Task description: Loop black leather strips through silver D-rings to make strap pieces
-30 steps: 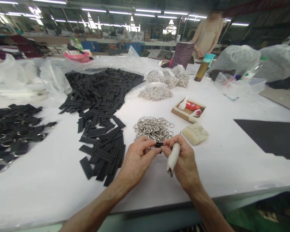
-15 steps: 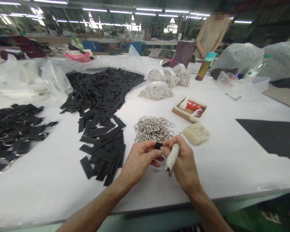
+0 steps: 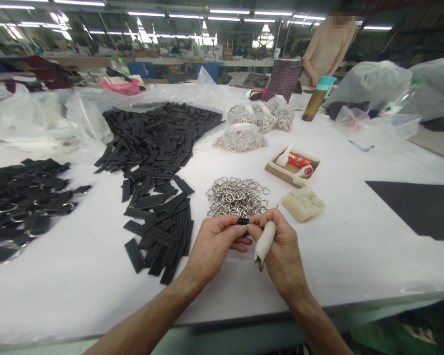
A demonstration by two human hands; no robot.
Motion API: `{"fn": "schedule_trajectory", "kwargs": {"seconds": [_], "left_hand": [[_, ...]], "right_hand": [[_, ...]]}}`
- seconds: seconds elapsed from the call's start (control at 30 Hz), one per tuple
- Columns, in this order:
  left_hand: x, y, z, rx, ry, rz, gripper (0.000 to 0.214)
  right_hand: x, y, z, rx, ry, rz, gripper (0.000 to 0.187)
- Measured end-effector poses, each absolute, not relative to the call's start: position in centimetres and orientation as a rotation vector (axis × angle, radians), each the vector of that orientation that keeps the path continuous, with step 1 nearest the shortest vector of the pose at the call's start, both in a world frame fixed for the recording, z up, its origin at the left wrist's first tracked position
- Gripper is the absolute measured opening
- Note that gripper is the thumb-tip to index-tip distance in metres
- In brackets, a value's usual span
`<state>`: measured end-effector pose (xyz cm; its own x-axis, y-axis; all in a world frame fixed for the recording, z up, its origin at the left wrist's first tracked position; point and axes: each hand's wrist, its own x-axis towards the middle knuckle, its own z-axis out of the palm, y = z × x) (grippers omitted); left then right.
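Observation:
A small piece of black strap [image 3: 243, 221] is pinched between the fingertips of both hands, just in front of a heap of metal rings [image 3: 237, 196]. My left hand [image 3: 212, 246] is closed on the strap from the left. From the other side, the thumb and finger of my right hand [image 3: 283, 249] meet it. My right hand also grips an awl [image 3: 265, 242] with a white wrapped handle; its thin metal tip shows beyond the knuckles. Whether a ring is in the strap is hidden by the fingers. Loose black strap pieces [image 3: 163, 212] lie left of my hands.
Straps with rings [image 3: 37, 224] are piled at far left. Bagged rings [image 3: 240, 138] sit behind the heap. To the right are a yellowish wax-like block [image 3: 303, 203], a cardboard tray [image 3: 286, 175], a bottle [image 3: 314, 103] and a black sheet [image 3: 414, 207]. Another person [image 3: 327, 49] stands beyond.
The black strap piece has turned or flattened slightly between my fingertips. Both hands stay nearly in place, and the whole view has shifted a little.

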<state>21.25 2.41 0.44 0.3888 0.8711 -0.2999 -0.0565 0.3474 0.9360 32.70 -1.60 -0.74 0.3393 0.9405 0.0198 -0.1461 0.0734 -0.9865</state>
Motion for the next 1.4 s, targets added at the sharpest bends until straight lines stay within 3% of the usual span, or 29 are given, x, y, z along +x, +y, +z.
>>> {"fn": "schedule_trajectory", "kwargs": {"seconds": [0.93, 1.4], "left_hand": [[21.5, 2.4, 0.5, 1.108, 0.998, 0.764, 0.013], [21.4, 2.6, 0.6, 1.025, 0.993, 0.736, 0.017]], "right_hand": [[32.3, -1.7, -1.7, -1.356, -0.886, 0.915, 0.017], [35.7, -3.5, 0.6, -1.378, -0.947, 0.737, 0.029]]}}
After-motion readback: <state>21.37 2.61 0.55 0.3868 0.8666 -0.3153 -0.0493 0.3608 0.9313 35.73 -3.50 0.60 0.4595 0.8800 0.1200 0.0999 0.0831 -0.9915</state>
